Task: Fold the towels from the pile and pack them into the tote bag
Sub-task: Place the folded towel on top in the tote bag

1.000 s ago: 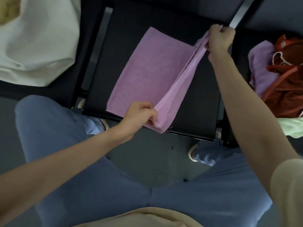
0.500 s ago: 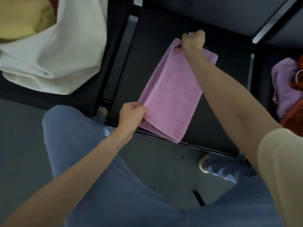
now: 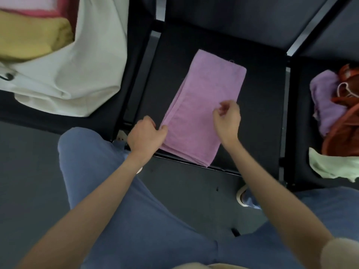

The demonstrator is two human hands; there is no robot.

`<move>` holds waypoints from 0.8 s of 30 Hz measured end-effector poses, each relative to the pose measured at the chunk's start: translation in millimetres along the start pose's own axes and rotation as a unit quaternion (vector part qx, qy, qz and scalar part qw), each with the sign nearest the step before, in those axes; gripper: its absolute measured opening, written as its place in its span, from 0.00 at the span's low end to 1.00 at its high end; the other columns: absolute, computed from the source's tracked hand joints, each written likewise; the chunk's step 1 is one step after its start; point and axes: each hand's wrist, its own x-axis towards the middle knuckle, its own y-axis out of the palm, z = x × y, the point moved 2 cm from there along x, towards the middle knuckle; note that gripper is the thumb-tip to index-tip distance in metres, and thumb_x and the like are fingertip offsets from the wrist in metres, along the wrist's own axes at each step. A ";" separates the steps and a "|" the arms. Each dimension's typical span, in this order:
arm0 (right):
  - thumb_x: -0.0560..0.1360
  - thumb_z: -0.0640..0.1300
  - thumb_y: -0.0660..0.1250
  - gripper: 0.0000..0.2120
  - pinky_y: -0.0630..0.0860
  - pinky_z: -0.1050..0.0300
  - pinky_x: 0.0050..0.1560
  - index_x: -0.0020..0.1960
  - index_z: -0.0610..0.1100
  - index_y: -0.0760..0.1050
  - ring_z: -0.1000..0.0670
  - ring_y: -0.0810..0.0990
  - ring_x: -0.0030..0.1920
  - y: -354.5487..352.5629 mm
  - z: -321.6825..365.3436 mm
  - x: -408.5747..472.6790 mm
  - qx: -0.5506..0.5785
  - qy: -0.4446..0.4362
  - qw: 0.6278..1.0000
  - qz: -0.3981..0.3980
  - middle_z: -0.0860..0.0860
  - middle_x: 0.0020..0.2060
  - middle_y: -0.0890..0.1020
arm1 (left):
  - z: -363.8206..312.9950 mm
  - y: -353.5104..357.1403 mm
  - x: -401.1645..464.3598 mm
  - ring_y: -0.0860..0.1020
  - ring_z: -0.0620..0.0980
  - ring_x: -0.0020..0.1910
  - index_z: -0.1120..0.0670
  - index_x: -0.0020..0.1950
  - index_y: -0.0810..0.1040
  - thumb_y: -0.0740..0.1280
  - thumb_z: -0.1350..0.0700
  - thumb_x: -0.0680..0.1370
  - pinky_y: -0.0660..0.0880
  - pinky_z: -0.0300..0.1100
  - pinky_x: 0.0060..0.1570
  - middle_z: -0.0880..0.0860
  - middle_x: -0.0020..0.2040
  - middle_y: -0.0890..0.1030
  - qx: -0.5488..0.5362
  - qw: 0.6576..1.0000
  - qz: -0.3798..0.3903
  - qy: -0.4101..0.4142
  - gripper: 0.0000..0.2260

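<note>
Towel in work: pink terry towel folded into a long narrow rectangle (image 3: 202, 111), lying flat and slightly slanted on the middle black padded seat of the bench (image 3: 262, 90); its near short end reaches the seat's front edge, layered edges visible along its left side.
Left hand (image 3: 145, 135): clenched on the towel's near left corner, thumb and fingertips pinching the stacked layers.
Right hand (image 3: 227, 121): released, fingers loosely curled, over the towel's right edge near the middle; cannot tell whether it touches the cloth.
Tote bag: white fabric tote bag (image 3: 77, 70), slumped on the seat to the left, mouth open toward the upper left, well apart from the pink towel.
Bag contents: a folded mustard-yellow towel (image 3: 33, 37) inside the mouth, a strip of pink-red cloth (image 3: 38, 8) just beyond it.
Pile: loose heap on the seat to the right, comprising a crumpled lilac towel (image 3: 326, 98), a rust-orange cloth with pale trim (image 3: 345, 121) lying against it, and a pale green cloth (image 3: 334, 167) at the near edge.
Person: blue trousers (image 3: 136, 220) fill the lower view, knees apart; bare forearms; a cream sleeve (image 3: 342, 251) at the lower right.
Floor: dark grey floor (image 3: 29, 162) below the seat fronts.
</note>
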 end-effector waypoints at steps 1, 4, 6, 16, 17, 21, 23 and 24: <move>0.74 0.38 0.67 0.11 0.70 0.70 0.41 0.54 0.37 0.72 0.52 0.75 0.43 -6.0 -10.3 -18.1 -0.015 0.024 1.000 -0.011 0.43 0.50 0.76 | 0.1 3.5 1.5 0.73 0.51 0.40 0.57 0.52 0.75 0.66 0.46 0.74 0.66 0.43 0.37 0.53 0.46 0.79 0.011 1.000 -0.001 0.009 0.16; 0.73 0.46 0.71 0.18 0.71 0.56 0.47 0.54 0.36 0.69 0.44 0.74 0.51 -16.7 -28.6 -61.8 -0.093 0.094 0.991 -0.009 0.41 0.52 0.74 | 2.4 14.8 2.6 0.76 0.55 0.42 0.59 0.53 0.75 0.68 0.45 0.74 0.68 0.45 0.36 0.56 0.48 0.80 0.042 0.999 0.007 0.025 0.19; 0.72 0.52 0.71 0.24 0.71 0.52 0.51 0.56 0.36 0.69 0.41 0.72 0.55 -19.2 -33.7 -80.1 -0.154 0.131 0.979 0.033 0.40 0.54 0.73 | 4.0 19.5 1.4 0.79 0.59 0.47 0.61 0.55 0.74 0.70 0.44 0.75 0.70 0.46 0.38 0.58 0.49 0.79 0.051 0.998 0.009 0.026 0.21; 0.75 0.39 0.63 0.14 0.67 0.59 0.27 0.32 0.43 0.64 0.49 0.73 0.29 -54.7 -29.2 -89.9 -0.024 0.188 0.968 0.163 0.46 0.29 0.70 | 1.8 15.0 -30.6 0.76 0.54 0.34 0.59 0.39 0.75 0.68 0.55 0.75 0.74 0.46 0.34 0.55 0.35 0.77 -0.101 0.988 0.116 -0.024 0.10; 0.75 0.37 0.63 0.12 0.71 0.60 0.25 0.34 0.42 0.65 0.50 0.75 0.24 -63.7 -28.3 -93.7 0.025 0.208 0.963 0.168 0.45 0.28 0.71 | 1.9 14.3 -37.5 0.77 0.52 0.30 0.60 0.39 0.75 0.68 0.56 0.76 0.76 0.44 0.30 0.56 0.34 0.77 -0.147 0.978 0.139 -0.040 0.09; 0.77 0.36 0.64 0.08 0.75 0.60 0.24 0.53 0.42 0.66 0.51 0.78 0.23 -94.0 -30.9 -113.3 0.175 0.259 0.935 0.170 0.42 0.32 0.80 | -5.4 7.3 -68.4 0.76 0.47 0.19 0.61 0.47 0.74 0.67 0.62 0.78 0.72 0.36 0.20 0.57 0.29 0.78 -0.277 0.933 0.206 -0.100 0.03; 0.77 0.37 0.65 0.09 0.76 0.61 0.27 0.56 0.44 0.70 0.52 0.78 0.26 -104.8 -33.1 -111.9 0.228 0.267 0.921 0.166 0.43 0.34 0.80 | -10.3 2.0 -72.3 0.77 0.48 0.21 0.57 0.54 0.74 0.67 0.62 0.77 0.74 0.37 0.22 0.57 0.33 0.79 -0.336 0.914 0.203 -0.106 0.07; 0.77 0.38 0.65 0.07 0.76 0.61 0.28 0.55 0.43 0.74 0.52 0.78 0.27 -107.4 -33.4 -108.8 0.264 0.281 0.907 0.171 0.44 0.35 0.80 | -14.0 -1.1 -71.7 0.78 0.48 0.23 0.56 0.54 0.75 0.67 0.62 0.77 0.75 0.37 0.24 0.57 0.34 0.80 -0.371 0.898 0.208 -0.110 0.07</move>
